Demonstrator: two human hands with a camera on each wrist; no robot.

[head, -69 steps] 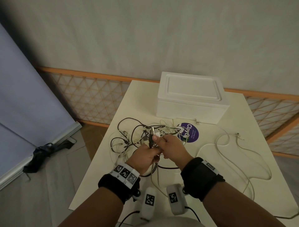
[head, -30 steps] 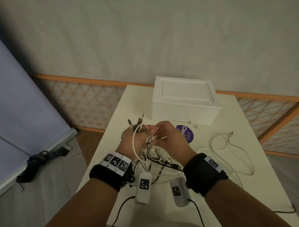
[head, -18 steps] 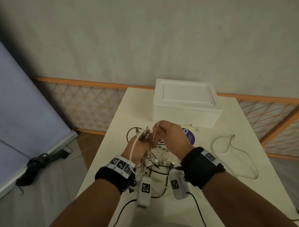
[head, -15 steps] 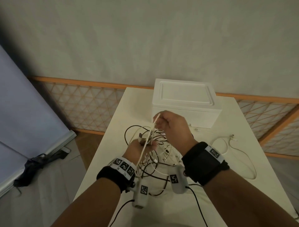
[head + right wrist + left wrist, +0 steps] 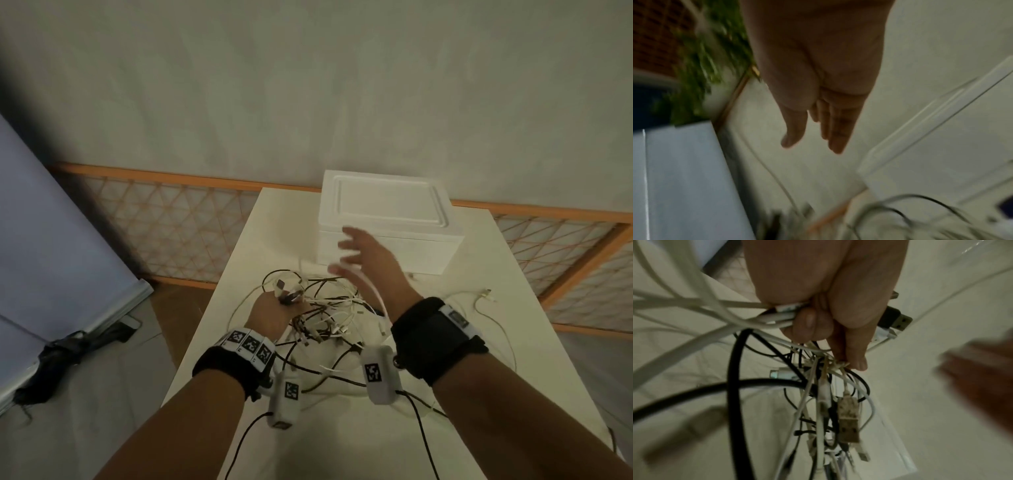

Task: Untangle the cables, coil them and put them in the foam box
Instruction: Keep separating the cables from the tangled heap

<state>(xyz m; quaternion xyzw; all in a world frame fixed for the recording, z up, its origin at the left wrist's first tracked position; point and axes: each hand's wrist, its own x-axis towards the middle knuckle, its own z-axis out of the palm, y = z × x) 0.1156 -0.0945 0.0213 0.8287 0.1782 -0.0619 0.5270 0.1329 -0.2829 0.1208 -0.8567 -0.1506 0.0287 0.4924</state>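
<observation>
Left hand grips the tangled cables above the table; right hand, fingers spread, holds nothing near the foam box

Bare indoor room (plain wall, lattice railing, white table).

Our left hand grips a bundle of white cables, their plugs, one black, poking out past our knuckles. Below it a tangle of black and white cables hangs over the pale bench. Our right hand is a blur at the right edge.
</observation>
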